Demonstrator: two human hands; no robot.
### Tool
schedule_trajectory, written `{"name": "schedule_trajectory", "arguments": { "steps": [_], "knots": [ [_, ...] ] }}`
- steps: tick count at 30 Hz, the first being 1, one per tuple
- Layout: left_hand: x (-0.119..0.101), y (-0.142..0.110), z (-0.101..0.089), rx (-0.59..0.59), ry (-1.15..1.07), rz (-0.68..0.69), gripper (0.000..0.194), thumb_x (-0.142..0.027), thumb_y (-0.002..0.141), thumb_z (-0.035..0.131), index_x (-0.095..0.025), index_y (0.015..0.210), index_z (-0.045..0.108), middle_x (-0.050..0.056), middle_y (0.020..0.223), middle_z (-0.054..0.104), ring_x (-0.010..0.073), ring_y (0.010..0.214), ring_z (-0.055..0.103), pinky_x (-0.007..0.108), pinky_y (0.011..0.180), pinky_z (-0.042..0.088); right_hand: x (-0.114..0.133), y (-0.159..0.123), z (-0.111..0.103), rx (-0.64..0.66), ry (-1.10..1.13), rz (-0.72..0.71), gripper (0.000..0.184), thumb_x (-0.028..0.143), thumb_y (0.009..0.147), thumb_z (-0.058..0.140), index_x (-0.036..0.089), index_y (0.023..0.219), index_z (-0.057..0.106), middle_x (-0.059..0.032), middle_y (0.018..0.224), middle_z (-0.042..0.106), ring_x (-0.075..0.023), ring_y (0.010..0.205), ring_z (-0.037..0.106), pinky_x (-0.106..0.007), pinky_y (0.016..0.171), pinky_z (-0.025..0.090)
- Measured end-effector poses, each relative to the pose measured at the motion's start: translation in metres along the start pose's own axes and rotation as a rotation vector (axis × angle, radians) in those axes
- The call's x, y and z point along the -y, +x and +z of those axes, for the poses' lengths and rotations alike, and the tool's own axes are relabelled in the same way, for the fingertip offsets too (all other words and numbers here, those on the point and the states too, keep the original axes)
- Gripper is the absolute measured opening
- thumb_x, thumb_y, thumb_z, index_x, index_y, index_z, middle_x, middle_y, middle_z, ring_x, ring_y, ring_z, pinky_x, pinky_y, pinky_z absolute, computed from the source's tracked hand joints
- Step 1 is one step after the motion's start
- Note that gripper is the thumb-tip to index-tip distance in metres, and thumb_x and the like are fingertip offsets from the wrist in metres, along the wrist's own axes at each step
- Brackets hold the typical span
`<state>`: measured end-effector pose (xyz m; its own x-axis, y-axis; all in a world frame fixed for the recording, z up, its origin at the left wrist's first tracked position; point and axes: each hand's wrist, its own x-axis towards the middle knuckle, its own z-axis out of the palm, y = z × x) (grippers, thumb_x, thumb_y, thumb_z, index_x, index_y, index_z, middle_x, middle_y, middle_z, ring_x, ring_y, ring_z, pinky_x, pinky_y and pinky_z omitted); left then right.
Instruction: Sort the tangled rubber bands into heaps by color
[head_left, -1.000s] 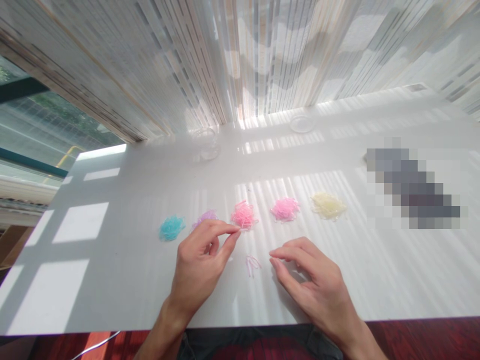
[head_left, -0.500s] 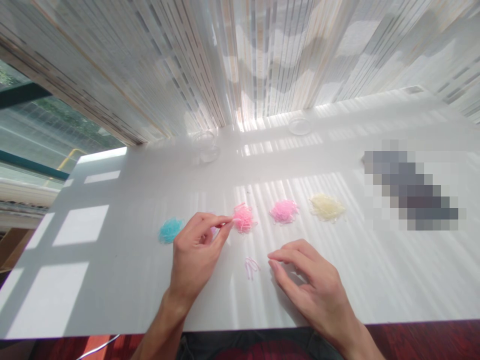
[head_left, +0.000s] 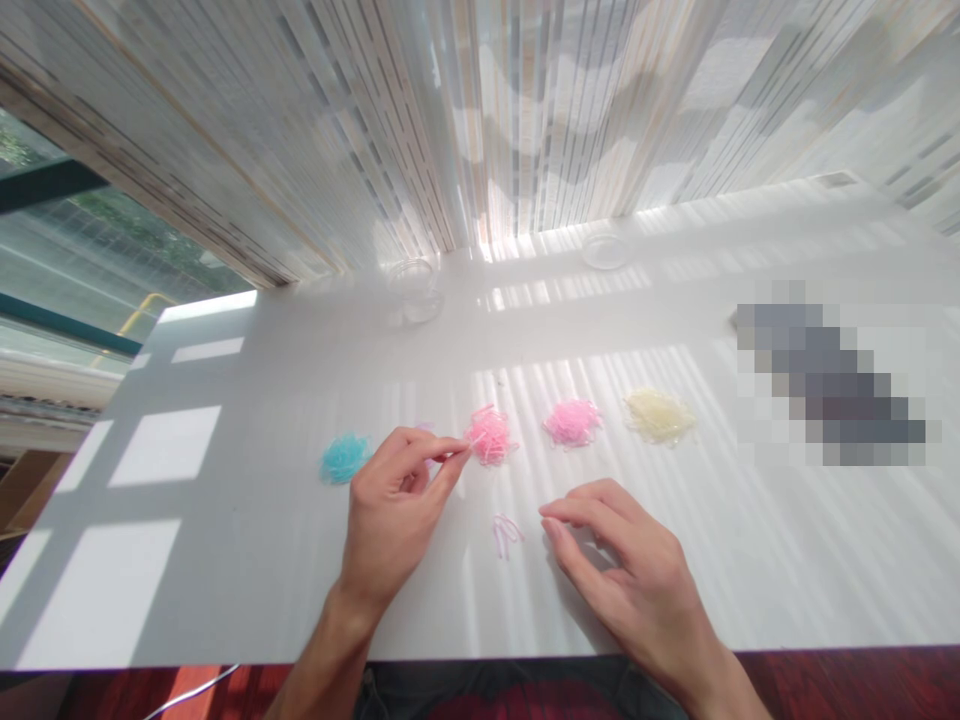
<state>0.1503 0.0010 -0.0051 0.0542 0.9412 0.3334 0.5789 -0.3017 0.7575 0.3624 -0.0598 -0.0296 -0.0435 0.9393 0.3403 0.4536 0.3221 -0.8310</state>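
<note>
My left hand is in a pinch at the left edge of a coral-pink pile of thin strands. A pale lilac strand shows at its thumb and index fingertips. Partly hidden behind that hand is a lilac pile. My right hand rests near the table's front, thumb and index tips close together but slightly apart, with nothing visible between them. Just left of those tips lie several loose lilac strands, bent and crossing one another.
A blue pile lies left of my left hand. Rightward sit a pink pile and a pale yellow pile. Clear round dishes and another clear dish stand near the curtain. A pixelated dark object is at right.
The view has shifted slightly. Both hands keep nearly the same pose and place, and the pale strand at my left fingertips shows a little more clearly over the coral-pink pile.
</note>
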Motion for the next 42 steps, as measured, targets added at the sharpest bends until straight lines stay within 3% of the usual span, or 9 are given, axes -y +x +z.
{"name": "schedule_trajectory", "arguments": {
  "steps": [9, 16, 20, 32, 42],
  "knots": [
    [-0.002, -0.012, -0.005, -0.024, 0.047, 0.042, 0.012, -0.013, 0.092, 0.072, -0.024, 0.092, 0.076, -0.003, 0.083, 0.065, 0.0068, 0.062, 0.051, 0.019, 0.054, 0.042, -0.001, -0.001, -0.001, 0.011, -0.008, 0.011, 0.013, 0.015, 0.098, 0.061, 0.019, 0.097, 0.073, -0.0043, 0.086, 0.067, -0.0145, 0.075, 0.068, -0.025, 0.065, 0.057],
    [0.013, -0.041, -0.027, -0.137, 0.092, -0.063, 0.007, -0.018, 0.093, 0.072, -0.024, 0.094, 0.074, -0.003, 0.086, 0.063, 0.0085, 0.07, 0.056, 0.018, 0.06, 0.047, -0.001, -0.001, 0.0, 0.019, -0.015, 0.015, 0.012, 0.018, 0.099, 0.061, 0.02, 0.097, 0.072, -0.0042, 0.085, 0.067, -0.0143, 0.073, 0.067, -0.025, 0.06, 0.056],
    [0.021, -0.048, -0.034, -0.144, 0.072, -0.085, 0.008, -0.017, 0.093, 0.072, -0.025, 0.093, 0.074, -0.003, 0.088, 0.063, 0.0085, 0.073, 0.058, 0.017, 0.063, 0.049, -0.002, 0.0, 0.0, 0.014, -0.027, 0.001, 0.011, 0.018, 0.099, 0.061, 0.02, 0.095, 0.072, -0.0036, 0.085, 0.067, -0.0136, 0.073, 0.067, -0.025, 0.062, 0.055],
    [0.012, -0.041, -0.029, -0.133, 0.034, -0.033, 0.011, -0.015, 0.094, 0.071, -0.025, 0.095, 0.074, -0.003, 0.088, 0.063, 0.0077, 0.074, 0.059, 0.016, 0.063, 0.05, -0.002, -0.001, 0.001, 0.007, -0.039, 0.008, 0.011, 0.019, 0.099, 0.062, 0.021, 0.095, 0.072, -0.003, 0.086, 0.068, -0.0131, 0.075, 0.067, -0.024, 0.064, 0.056],
    [-0.001, -0.017, -0.012, -0.02, -0.031, 0.023, 0.013, -0.012, 0.094, 0.069, -0.024, 0.093, 0.074, -0.002, 0.085, 0.064, 0.0078, 0.069, 0.057, 0.017, 0.058, 0.047, -0.002, -0.003, 0.001, 0.029, -0.03, 0.029, 0.011, 0.019, 0.099, 0.061, 0.021, 0.096, 0.072, -0.0036, 0.088, 0.068, -0.0132, 0.076, 0.068, -0.024, 0.063, 0.055]
  ]
}}
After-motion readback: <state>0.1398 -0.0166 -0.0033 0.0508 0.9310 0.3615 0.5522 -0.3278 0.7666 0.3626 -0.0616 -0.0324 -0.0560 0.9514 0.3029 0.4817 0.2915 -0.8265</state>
